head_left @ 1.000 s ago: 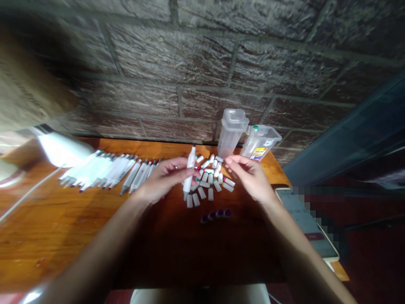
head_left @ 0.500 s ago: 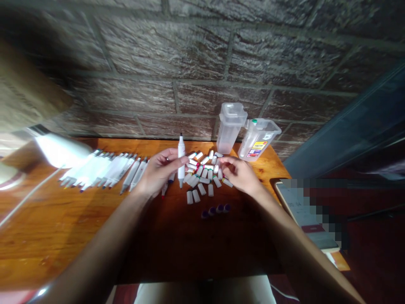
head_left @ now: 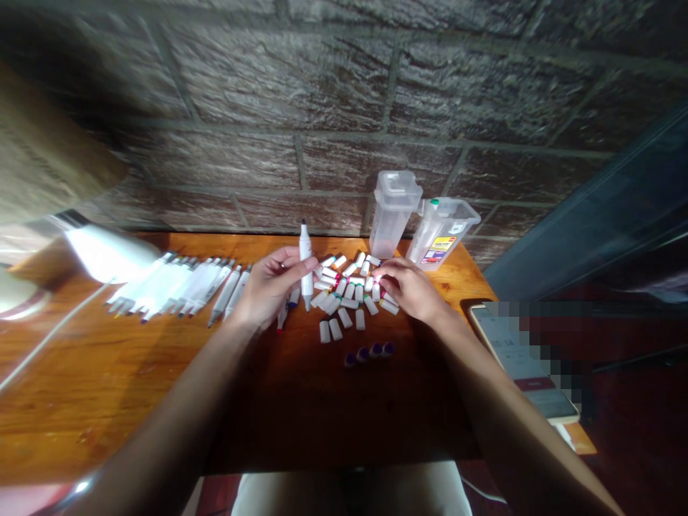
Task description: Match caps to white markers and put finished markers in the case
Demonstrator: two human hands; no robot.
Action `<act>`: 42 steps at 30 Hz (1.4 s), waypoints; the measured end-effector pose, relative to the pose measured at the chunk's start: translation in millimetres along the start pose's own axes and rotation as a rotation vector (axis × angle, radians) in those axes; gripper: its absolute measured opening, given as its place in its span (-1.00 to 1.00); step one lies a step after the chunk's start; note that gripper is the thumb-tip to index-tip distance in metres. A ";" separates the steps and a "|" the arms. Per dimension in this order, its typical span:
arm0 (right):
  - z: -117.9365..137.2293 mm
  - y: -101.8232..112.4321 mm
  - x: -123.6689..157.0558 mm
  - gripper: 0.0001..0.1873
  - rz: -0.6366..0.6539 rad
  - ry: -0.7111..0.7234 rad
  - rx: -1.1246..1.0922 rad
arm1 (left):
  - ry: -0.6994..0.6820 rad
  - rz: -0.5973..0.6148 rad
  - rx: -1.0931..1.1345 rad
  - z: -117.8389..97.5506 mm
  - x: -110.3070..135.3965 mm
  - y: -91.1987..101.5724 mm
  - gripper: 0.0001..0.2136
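An uncapped white marker (head_left: pixel 306 261) stands upright in my left hand (head_left: pixel 275 285), pinched between thumb and fingers, its dark tip pointing up. My right hand (head_left: pixel 413 290) is at the right edge of a spread of white marker caps (head_left: pixel 349 292). Its fingers are bent, thumb and forefinger a little apart, with the fingertips beside or touching a cap; no cap shows clearly held. The caps have ends of various colours, several of them green or red. Nearer to me, a short row of purple-ended caps (head_left: pixel 369 354) sits in shadow.
Many white markers (head_left: pixel 177 287) lie side by side at the left. Behind the caps stand a clear plastic box (head_left: pixel 393 215) and an open clear container (head_left: pixel 443 233) holding a green-ended marker. A lamp (head_left: pixel 107 247) stands far left, a tablet (head_left: pixel 524 365) at the right edge.
The view has shifted slightly. My left hand still holds the marker, raised a little. My right hand stays by the caps, its fingertips slightly closer in among them.
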State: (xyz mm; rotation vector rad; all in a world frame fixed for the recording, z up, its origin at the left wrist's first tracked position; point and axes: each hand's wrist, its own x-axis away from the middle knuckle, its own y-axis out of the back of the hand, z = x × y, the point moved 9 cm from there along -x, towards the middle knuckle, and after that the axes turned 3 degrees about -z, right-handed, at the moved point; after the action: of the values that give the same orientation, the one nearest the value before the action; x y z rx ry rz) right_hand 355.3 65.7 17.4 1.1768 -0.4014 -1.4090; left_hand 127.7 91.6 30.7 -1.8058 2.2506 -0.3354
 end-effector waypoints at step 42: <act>-28.2 11.2 13.5 -0.77 -0.137 -0.466 -0.490 | 0.048 -0.004 0.022 -1.0 1.7 -0.3 -0.65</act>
State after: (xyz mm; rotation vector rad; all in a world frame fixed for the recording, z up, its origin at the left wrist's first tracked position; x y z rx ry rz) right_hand 387.2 61.8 8.8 0.4815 -0.2736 -1.7786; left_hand 127.3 89.9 31.7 -1.8097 2.2667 -0.4070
